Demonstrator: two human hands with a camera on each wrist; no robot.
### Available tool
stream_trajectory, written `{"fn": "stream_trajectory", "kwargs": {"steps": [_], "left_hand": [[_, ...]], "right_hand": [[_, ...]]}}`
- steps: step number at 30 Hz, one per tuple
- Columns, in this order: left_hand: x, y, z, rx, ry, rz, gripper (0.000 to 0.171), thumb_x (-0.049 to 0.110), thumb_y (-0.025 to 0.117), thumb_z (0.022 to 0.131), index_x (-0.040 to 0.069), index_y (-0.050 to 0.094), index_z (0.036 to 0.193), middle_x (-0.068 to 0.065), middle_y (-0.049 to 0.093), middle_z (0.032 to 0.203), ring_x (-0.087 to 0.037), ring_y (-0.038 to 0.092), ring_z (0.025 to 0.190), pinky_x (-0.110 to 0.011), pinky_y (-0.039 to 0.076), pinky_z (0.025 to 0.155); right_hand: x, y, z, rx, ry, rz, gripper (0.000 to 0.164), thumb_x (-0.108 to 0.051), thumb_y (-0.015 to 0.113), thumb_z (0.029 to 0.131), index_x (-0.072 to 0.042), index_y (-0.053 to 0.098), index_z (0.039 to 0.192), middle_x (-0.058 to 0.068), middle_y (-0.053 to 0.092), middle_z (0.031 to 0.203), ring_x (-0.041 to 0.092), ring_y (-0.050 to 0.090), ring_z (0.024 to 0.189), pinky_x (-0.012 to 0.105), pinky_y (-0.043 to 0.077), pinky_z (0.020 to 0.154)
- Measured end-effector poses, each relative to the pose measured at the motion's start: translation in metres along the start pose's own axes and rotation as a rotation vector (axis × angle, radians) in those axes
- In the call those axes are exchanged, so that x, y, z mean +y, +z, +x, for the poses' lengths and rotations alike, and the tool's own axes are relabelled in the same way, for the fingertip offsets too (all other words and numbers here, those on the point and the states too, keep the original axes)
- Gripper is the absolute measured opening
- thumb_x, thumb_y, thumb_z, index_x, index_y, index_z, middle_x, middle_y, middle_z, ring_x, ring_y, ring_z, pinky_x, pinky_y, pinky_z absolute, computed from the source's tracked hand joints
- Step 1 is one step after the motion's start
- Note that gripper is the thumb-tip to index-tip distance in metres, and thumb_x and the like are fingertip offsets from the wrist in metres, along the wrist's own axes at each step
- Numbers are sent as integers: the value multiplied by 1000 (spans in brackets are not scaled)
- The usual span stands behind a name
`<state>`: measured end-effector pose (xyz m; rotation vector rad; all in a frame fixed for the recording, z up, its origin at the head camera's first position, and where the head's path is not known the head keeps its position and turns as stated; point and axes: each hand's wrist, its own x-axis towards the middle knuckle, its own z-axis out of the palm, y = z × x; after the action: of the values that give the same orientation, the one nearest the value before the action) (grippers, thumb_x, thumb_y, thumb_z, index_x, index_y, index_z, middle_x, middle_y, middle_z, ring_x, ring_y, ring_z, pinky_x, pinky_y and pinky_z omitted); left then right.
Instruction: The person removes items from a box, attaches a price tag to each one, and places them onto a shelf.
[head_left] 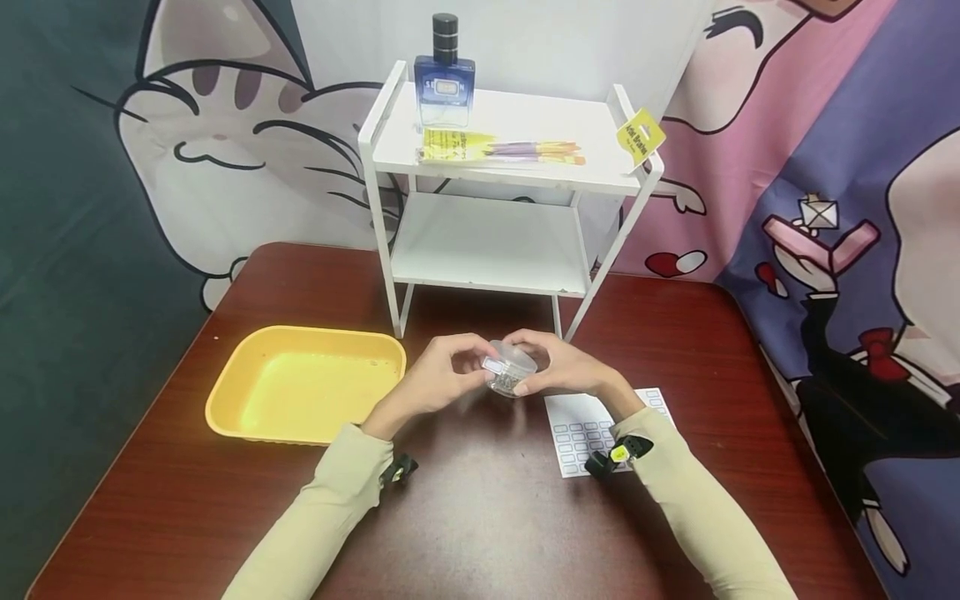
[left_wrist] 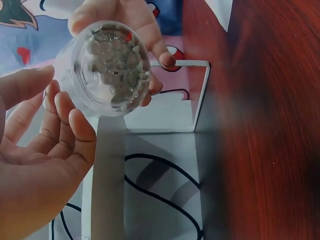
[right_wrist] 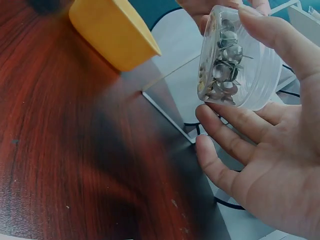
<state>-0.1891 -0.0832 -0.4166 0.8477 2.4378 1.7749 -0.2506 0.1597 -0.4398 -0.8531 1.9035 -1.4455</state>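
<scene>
A small clear plastic jar (head_left: 515,367) of metal thumbtacks (right_wrist: 229,60) is held up over the table, tilted. My right hand (head_left: 564,367) grips it, thumb on one side and fingers on the other. At the jar's left side, my left hand (head_left: 435,377) pinches a small blue-bordered white label (head_left: 492,365) between thumb and fingertip. The label overlaps the jar in the head view. In the left wrist view, the jar's round face is toward the camera, and the left thumb and fingertips are right at its side. A sheet of labels (head_left: 579,433) lies beneath the right wrist.
A yellow plastic basin (head_left: 303,333) stands on the left of the brown table (head_left: 465,533). Behind the hands is a white two-tier shelf (head_left: 491,242). On its top are a blue bottle (head_left: 446,83) and a packet of artist brushes (head_left: 495,148); a yellow tag (head_left: 641,137) is at the right rail.
</scene>
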Motion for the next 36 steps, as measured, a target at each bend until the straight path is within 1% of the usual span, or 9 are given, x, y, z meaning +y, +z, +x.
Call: {"fn": "stream_trajectory", "kwargs": {"steps": [5, 7, 10, 13, 17, 20, 29, 33, 36], "left_hand": [[1, 3, 0, 17, 54, 71, 14, -1, 73, 84, 2, 74, 98, -7, 67, 83, -13, 56, 77, -38, 52, 67], [1, 4, 0, 23, 69, 93, 12, -1, 73, 85, 3, 74, 97, -7, 67, 82, -13, 56, 76, -40, 52, 67], [3, 5, -1, 31, 78, 113, 12, -1, 72, 85, 3, 74, 96, -6, 67, 82, -13, 56, 76, -40, 53, 67], [4, 7, -1, 33, 86, 137, 12, -2, 72, 85, 3, 74, 96, -6, 66, 82, -13, 57, 75, -35, 53, 67], [5, 8, -1, 40, 106, 179, 13, -3, 71, 84, 3, 74, 95, -5, 65, 79, -13, 57, 74, -27, 51, 66], [6, 8, -1, 50, 121, 201, 14, -4, 71, 83, 3, 74, 94, -4, 65, 78, -13, 58, 74, -24, 50, 66], [5, 9, 0, 62, 138, 239, 14, -5, 71, 82, 4, 74, 92, -4, 62, 77, -14, 57, 73, -24, 50, 65], [5, 10, 0, 86, 148, 261, 13, -6, 71, 81, 4, 72, 89, -3, 60, 75, -14, 56, 72, -29, 51, 64], [6, 11, 1, 93, 139, 285, 13, -5, 72, 81, 6, 71, 88, -2, 60, 75, -14, 56, 71, -33, 52, 64]], "right_hand": [[-3, -3, 0, 11, 7, -10, 63, -13, 81, 79, -4, 49, 133, 10, 67, 115, 20, 61, 99, 33, 56, 83], [-4, -4, 0, 12, 11, -3, 64, -11, 82, 79, -4, 49, 133, 11, 66, 116, 20, 61, 99, 33, 57, 83], [-5, -5, 0, 2, 10, 19, 65, -9, 81, 78, -2, 48, 134, 10, 66, 116, 20, 61, 100, 33, 57, 84], [-6, -6, 0, -7, 14, 33, 66, -8, 81, 78, -1, 48, 134, 9, 67, 116, 19, 61, 101, 33, 57, 85], [-7, -7, 1, -5, 16, 19, 65, -8, 81, 78, -2, 48, 134, 8, 67, 116, 19, 61, 102, 34, 57, 85], [-7, -9, 2, 0, 15, 12, 64, -8, 80, 79, -3, 49, 134, 9, 67, 117, 21, 60, 103, 35, 57, 85], [-8, -10, 4, 3, 20, 35, 66, -7, 81, 77, -2, 49, 134, 9, 67, 118, 20, 62, 103, 33, 56, 87], [-9, -9, 5, 8, 13, 42, 65, -6, 81, 77, -1, 49, 134, 6, 68, 116, 20, 61, 103, 32, 56, 87], [-9, -8, 5, 17, 15, 40, 65, -5, 81, 77, 0, 49, 134, 5, 69, 115, 19, 62, 102, 32, 56, 87]]}}
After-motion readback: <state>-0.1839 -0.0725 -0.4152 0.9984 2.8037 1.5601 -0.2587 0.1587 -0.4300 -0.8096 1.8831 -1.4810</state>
